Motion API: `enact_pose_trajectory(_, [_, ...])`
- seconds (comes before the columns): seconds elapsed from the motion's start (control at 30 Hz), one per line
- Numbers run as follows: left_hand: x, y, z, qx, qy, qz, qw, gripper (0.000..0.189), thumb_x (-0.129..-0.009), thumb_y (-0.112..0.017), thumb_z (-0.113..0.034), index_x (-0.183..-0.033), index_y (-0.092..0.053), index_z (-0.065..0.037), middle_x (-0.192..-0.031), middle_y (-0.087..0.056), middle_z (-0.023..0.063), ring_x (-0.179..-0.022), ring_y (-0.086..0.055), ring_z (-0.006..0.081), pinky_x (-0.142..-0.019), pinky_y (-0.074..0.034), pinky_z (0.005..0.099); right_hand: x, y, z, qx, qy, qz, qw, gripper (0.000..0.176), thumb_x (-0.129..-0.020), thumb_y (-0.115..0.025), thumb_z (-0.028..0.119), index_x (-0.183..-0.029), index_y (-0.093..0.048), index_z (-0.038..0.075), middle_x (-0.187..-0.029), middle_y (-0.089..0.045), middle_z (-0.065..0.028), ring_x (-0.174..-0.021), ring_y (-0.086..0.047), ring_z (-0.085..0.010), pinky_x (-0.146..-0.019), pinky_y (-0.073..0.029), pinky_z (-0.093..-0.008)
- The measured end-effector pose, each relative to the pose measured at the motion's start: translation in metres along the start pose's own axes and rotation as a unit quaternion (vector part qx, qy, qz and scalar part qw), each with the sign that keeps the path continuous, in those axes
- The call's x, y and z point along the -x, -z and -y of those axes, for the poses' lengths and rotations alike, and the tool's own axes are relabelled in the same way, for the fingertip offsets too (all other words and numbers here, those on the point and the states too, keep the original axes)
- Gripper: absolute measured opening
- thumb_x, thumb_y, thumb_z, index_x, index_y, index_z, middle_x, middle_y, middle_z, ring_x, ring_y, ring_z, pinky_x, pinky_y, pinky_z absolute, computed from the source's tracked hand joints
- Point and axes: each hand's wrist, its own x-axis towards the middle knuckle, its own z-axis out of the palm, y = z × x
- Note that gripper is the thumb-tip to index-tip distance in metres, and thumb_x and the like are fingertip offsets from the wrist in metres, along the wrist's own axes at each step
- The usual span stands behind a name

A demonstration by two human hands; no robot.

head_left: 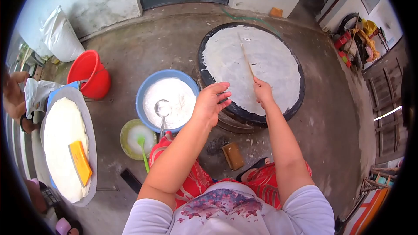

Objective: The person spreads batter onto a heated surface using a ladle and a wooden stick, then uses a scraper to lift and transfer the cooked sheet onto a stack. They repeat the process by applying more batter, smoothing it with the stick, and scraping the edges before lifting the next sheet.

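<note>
My right hand (262, 91) is closed around the near end of a long thin wooden stick (247, 58), which lies slantwise over a thin white sheet of batter (226, 54). The sheet covers most of a large round black griddle (298, 100). My left hand (212, 103) hovers near the griddle's left edge, fingers apart and holding nothing. Just left of it stands a blue basin (142, 88) filled with a white mixture (174, 93), a metal ladle (163, 109) resting in it. Below is a green bowl (125, 141) of whitish liquid with a green spoon (142, 143).
At left, an oval board (92, 172) carries a white layer (65, 143) and an orange scraper (79, 161). Another person's arm (16, 91) shows beyond. A red bucket (89, 75), white sack (63, 37), brick (233, 156) and dark flat object (130, 180) are on the floor.
</note>
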Motion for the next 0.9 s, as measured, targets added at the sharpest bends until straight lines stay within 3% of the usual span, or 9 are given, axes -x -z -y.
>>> enact_pose_trajectory(0.13, [-0.001,0.001,0.000,0.005,-0.002,0.009,1.000,0.025,-0.081,-0.050,-0.012,-0.102,-0.052,0.002,-0.101,-0.053,0.0092,-0.092,-0.051,0.0215,-0.079,-0.043,0.0340,0.000,0.017,-0.006,-0.257,-0.116,0.009,0.959,0.035,-0.087,-0.043,0.016,-0.121,-0.049,0.014,-0.067,-0.047,0.0006,-0.043,-0.034,-0.0072,-0.035,-0.028,-0.0225])
enact_pose_trajectory(0.2, [0.001,0.000,0.000,0.005,0.002,0.005,1.000,0.025,-0.081,-0.050,-0.012,-0.101,-0.052,0.002,-0.101,-0.053,0.0092,-0.092,-0.051,0.0214,-0.079,-0.043,0.0339,-0.018,0.009,-0.048,-0.021,0.052,-0.092,0.994,0.034,-0.087,-0.042,0.017,-0.121,-0.049,0.016,-0.071,-0.048,0.0004,-0.046,-0.034,-0.0064,-0.036,-0.026,-0.0203])
enact_pose_trajectory(0.23, [0.001,-0.001,-0.001,0.003,0.003,0.002,1.000,0.025,-0.081,-0.050,-0.013,-0.101,-0.052,0.002,-0.101,-0.053,0.0092,-0.092,-0.051,0.0213,-0.079,-0.043,0.0338,0.002,0.013,-0.030,-0.021,0.052,-0.094,0.994,0.034,-0.087,-0.042,0.017,-0.121,-0.049,0.016,-0.071,-0.048,0.0004,-0.046,-0.034,-0.0064,-0.036,-0.026,-0.0203])
enact_pose_trajectory(0.3, [0.000,0.000,-0.001,0.002,0.002,0.005,1.000,0.025,-0.081,-0.050,-0.013,-0.101,-0.052,0.002,-0.100,-0.053,0.0092,-0.091,-0.051,0.0212,-0.079,-0.043,0.0336,0.039,0.020,0.000,-0.116,-0.052,0.078,0.989,0.034,-0.088,-0.041,0.018,-0.121,-0.048,0.017,-0.072,-0.048,0.0004,-0.048,-0.035,-0.0059,-0.037,-0.027,-0.0196])
enact_pose_trajectory(0.43, [0.001,0.001,-0.002,-0.008,-0.005,0.007,1.000,0.026,-0.081,-0.051,-0.014,-0.101,-0.052,0.002,-0.099,-0.053,0.0093,-0.091,-0.052,0.0205,-0.078,-0.044,0.0331,0.037,0.024,-0.029,-0.199,-0.083,-0.021,0.976,0.034,-0.088,-0.041,0.016,-0.121,-0.049,0.017,-0.070,-0.048,0.0005,-0.047,-0.036,-0.0064,-0.038,-0.028,-0.0197])
enact_pose_trajectory(0.5, [0.002,0.001,-0.003,-0.007,-0.004,0.005,1.000,0.026,-0.080,-0.051,-0.014,-0.101,-0.052,0.002,-0.099,-0.053,0.0092,-0.090,-0.052,0.0203,-0.078,-0.044,0.0330,0.036,0.015,-0.062,0.032,0.110,-0.035,0.993,0.032,-0.087,-0.041,0.013,-0.118,-0.051,0.012,-0.075,-0.054,-0.0037,-0.051,-0.043,-0.0080,-0.045,-0.037,-0.0203])
enact_pose_trajectory(0.53, [0.002,0.000,-0.003,-0.005,-0.002,0.002,1.000,0.026,-0.080,-0.051,-0.014,-0.101,-0.053,0.002,-0.099,-0.053,0.0091,-0.090,-0.052,0.0200,-0.078,-0.044,0.0329,0.065,0.018,-0.034,-0.043,0.006,0.082,0.996,0.034,-0.090,-0.039,0.014,-0.122,-0.046,0.011,-0.074,-0.054,-0.0046,-0.052,-0.043,-0.0083,-0.044,-0.037,-0.0197])
enact_pose_trajectory(0.63, [-0.001,0.004,-0.002,0.005,0.009,0.010,1.000,0.023,-0.080,-0.050,-0.011,-0.100,-0.053,0.000,-0.101,-0.054,0.0079,-0.089,-0.051,0.0196,-0.076,-0.044,0.0324,0.104,0.018,-0.021,-0.227,-0.039,0.171,0.958,0.036,-0.091,-0.037,0.013,-0.127,-0.040,0.009,-0.074,-0.054,-0.0064,-0.051,-0.044,-0.0090,-0.044,-0.038,-0.0201])
enact_pose_trajectory(0.9, [0.004,0.008,-0.002,0.000,-0.003,0.010,1.000,0.027,-0.079,-0.053,-0.014,-0.100,-0.053,0.002,-0.099,-0.053,0.0090,-0.090,-0.052,0.0203,-0.077,-0.043,0.0321,0.116,0.036,-0.070,-0.354,-0.077,0.047,0.931,0.035,-0.093,-0.030,0.013,-0.127,-0.037,0.008,-0.072,-0.053,-0.0079,-0.048,-0.044,-0.0107,-0.040,-0.037,-0.0210])
